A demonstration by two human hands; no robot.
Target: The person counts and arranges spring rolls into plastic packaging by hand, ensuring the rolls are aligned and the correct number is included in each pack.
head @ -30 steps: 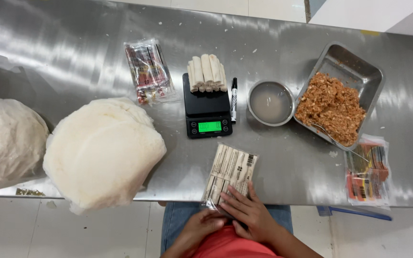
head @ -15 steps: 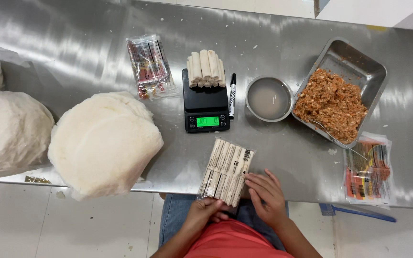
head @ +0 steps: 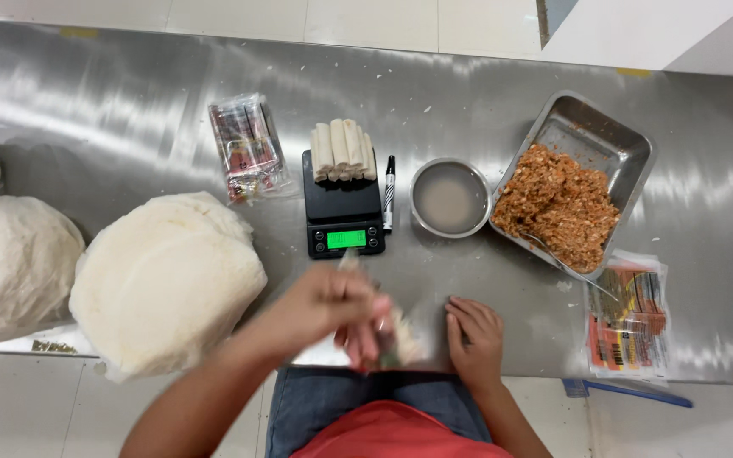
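My left hand [head: 332, 309] is blurred with motion over the near edge of the steel table [head: 112, 110]. It is closed around a clear packet of pale sticks [head: 402, 341], which is smeared in the picture. My right hand [head: 473, 336] lies flat on the table just right of the packet, fingers spread, holding nothing. Beyond the hands a black digital scale [head: 341, 214] with a green display carries a row of pale rolled wraps [head: 343, 151]. A black marker [head: 389, 192] lies beside the scale.
A round pile of thin white wrappers [head: 163, 280] sits at the left, with another white bagged pile [head: 10, 263] further left. A small metal bowl of cloudy liquid [head: 450, 198], a steel tray [head: 612, 148] of orange-brown filling [head: 560, 208] and two printed packets [head: 246, 151] [head: 629, 315] also lie on the table.
My left hand has come up from my lap onto the table and taken the packet of sticks, which now blurs under it. My right hand has slid right, off the packet.
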